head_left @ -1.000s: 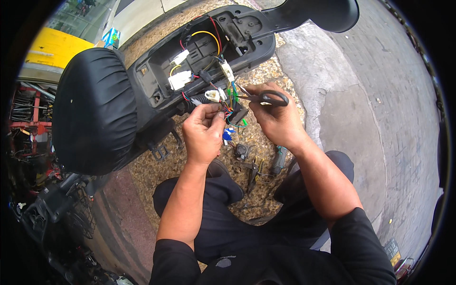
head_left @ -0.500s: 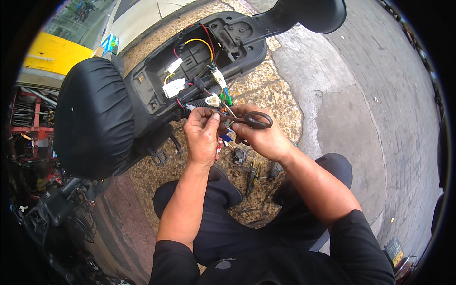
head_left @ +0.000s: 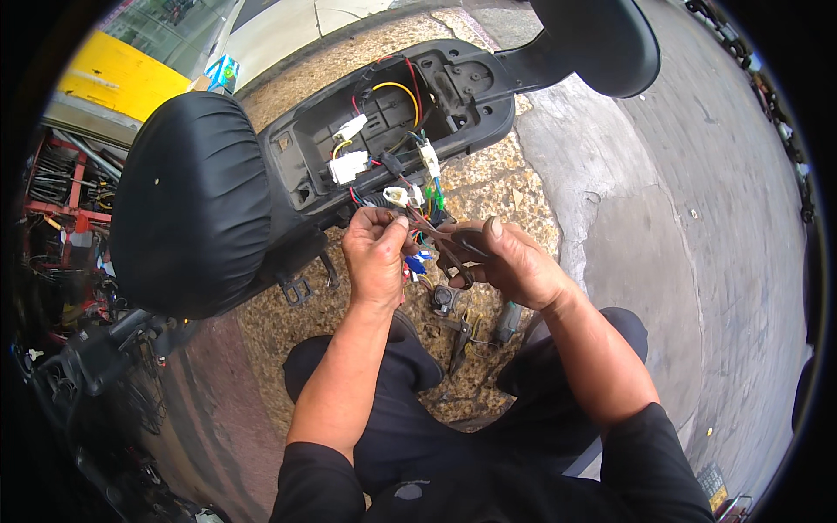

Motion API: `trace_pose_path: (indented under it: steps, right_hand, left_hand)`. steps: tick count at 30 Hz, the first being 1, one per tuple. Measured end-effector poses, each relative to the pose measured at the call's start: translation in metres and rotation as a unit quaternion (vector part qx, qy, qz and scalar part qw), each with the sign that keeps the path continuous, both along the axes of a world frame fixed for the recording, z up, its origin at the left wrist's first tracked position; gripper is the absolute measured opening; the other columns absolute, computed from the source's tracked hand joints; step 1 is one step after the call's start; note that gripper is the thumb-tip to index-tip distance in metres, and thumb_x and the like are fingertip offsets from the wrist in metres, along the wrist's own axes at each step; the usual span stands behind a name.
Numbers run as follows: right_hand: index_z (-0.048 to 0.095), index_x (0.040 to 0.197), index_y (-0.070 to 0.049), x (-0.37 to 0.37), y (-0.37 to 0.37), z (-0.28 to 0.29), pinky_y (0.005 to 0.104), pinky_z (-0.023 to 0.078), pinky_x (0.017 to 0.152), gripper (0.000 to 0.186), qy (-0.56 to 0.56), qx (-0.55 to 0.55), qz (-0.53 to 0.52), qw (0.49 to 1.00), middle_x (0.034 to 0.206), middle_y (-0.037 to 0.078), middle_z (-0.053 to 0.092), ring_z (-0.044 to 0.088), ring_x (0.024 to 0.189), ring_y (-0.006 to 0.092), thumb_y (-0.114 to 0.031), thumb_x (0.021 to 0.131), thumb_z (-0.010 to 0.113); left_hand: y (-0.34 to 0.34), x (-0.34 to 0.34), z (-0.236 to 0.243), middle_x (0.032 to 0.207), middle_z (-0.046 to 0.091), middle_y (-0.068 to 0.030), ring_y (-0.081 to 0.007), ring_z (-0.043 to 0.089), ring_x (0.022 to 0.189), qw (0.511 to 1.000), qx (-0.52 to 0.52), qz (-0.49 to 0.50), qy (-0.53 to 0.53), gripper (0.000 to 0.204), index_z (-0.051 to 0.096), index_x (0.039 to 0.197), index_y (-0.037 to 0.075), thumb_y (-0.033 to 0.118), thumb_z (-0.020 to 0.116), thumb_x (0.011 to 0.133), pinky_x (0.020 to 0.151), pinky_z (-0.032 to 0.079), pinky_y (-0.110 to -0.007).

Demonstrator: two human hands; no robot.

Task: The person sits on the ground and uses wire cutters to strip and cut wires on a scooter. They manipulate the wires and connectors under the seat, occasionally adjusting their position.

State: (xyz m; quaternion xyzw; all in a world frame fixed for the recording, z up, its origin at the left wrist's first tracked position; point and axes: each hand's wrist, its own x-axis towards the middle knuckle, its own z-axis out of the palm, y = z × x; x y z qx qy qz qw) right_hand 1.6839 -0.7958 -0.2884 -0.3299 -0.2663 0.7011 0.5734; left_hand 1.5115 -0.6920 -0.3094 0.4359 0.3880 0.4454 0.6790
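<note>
My left hand [head_left: 375, 253] is closed in a pinch on a thin wire, mostly hidden by the fingers, beside a white plug connector [head_left: 397, 196]. A pair of dark scissors [head_left: 458, 253] is in my right hand [head_left: 523, 270]; its handle loops are apart, fingers around them, thumb raised. Its blades point toward my left fingertips, where wires partly cover them. More white connectors, one in the tray [head_left: 350, 167] and one upright by its edge [head_left: 430, 159], hang on coloured wires. Green connectors [head_left: 434, 199] and blue ones [head_left: 417, 263] sit close to the hands.
An open black motorbike under-seat tray [head_left: 305, 139] lies beyond my hands, with a black padded seat [head_left: 192, 209] at left. On the pebbled ground between my feet are pliers [head_left: 460, 340], a round black part [head_left: 443, 299] and a grey-green cylinder [head_left: 508, 322]. A red tool rack [head_left: 74, 187] stands far left.
The scissors have turned in my right hand, their loops swinging down and spreading apart as the hand opened out. My left hand keeps its pinch. The whole view has shifted slightly.
</note>
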Motion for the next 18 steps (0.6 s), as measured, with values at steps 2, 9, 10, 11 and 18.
trace_pose_path:
  steps: [2, 9, 10, 11, 18]
  right_hand:
    - [0.058, 0.127, 0.004, -0.003, 0.000, -0.002, 0.0392, 0.051, 0.087, 0.065, 0.037, -0.046, -0.018, 0.998, 0.117, 0.013, 0.065, 0.060, 0.105, 0.0220, -0.055, 0.102, 0.044]
    - [0.060, 0.122, 0.004, -0.002, 0.006, -0.012, 0.0401, 0.051, 0.082, 0.037, 0.062, -0.127, -0.015, 0.990, 0.114, 0.013, 0.066, 0.062, 0.097, 0.0224, -0.022, 0.101, 0.044]
    - [0.060, 0.121, 0.003, -0.002, 0.006, -0.014, 0.0408, 0.051, 0.082, 0.035, 0.041, -0.138, -0.013, 0.989, 0.113, 0.012, 0.066, 0.062, 0.096, 0.0224, -0.018, 0.099, 0.045]
    - [0.061, 0.120, 0.003, -0.002, 0.005, -0.016, 0.0423, 0.052, 0.081, 0.035, 0.055, -0.140, -0.001, 0.989, 0.112, 0.013, 0.066, 0.063, 0.097, 0.0236, -0.020, 0.097, 0.048]
    - [0.053, 0.129, 0.002, -0.013, 0.002, -0.021, 0.0418, 0.056, 0.078, 0.048, 0.094, -0.144, 0.086, 0.981, 0.111, 0.016, 0.066, 0.067, 0.094, 0.0293, -0.023, 0.090, 0.061]
  left_hand:
    - [0.001, -0.001, -0.001, 0.080, 0.063, -0.0034, -0.0095, 0.060, 0.067, 1.000, 0.001, 0.006, -0.005, 0.011, 0.053, 0.093, 0.007, -0.001, 0.060, 0.092, 0.058, 0.053, -0.026]
    - [0.002, 0.001, -0.002, 0.078, 0.065, -0.0051, -0.0096, 0.059, 0.059, 0.999, 0.004, 0.032, -0.020, 0.010, 0.054, 0.091, 0.004, -0.001, 0.062, 0.090, 0.054, 0.052, -0.024]
    - [0.002, 0.001, -0.002, 0.078, 0.064, -0.0052, -0.0097, 0.059, 0.059, 0.999, 0.003, 0.033, -0.021, 0.010, 0.054, 0.091, 0.004, -0.001, 0.062, 0.089, 0.054, 0.052, -0.024]
    - [0.003, 0.001, -0.002, 0.078, 0.064, -0.0053, -0.0097, 0.059, 0.059, 0.999, 0.002, 0.035, -0.022, 0.010, 0.054, 0.091, 0.004, -0.002, 0.062, 0.089, 0.054, 0.052, -0.024]
    - [0.001, 0.001, 0.000, 0.079, 0.063, -0.0059, -0.0113, 0.059, 0.058, 0.999, -0.005, 0.030, -0.043, 0.012, 0.053, 0.090, 0.004, -0.002, 0.063, 0.089, 0.055, 0.052, -0.025]
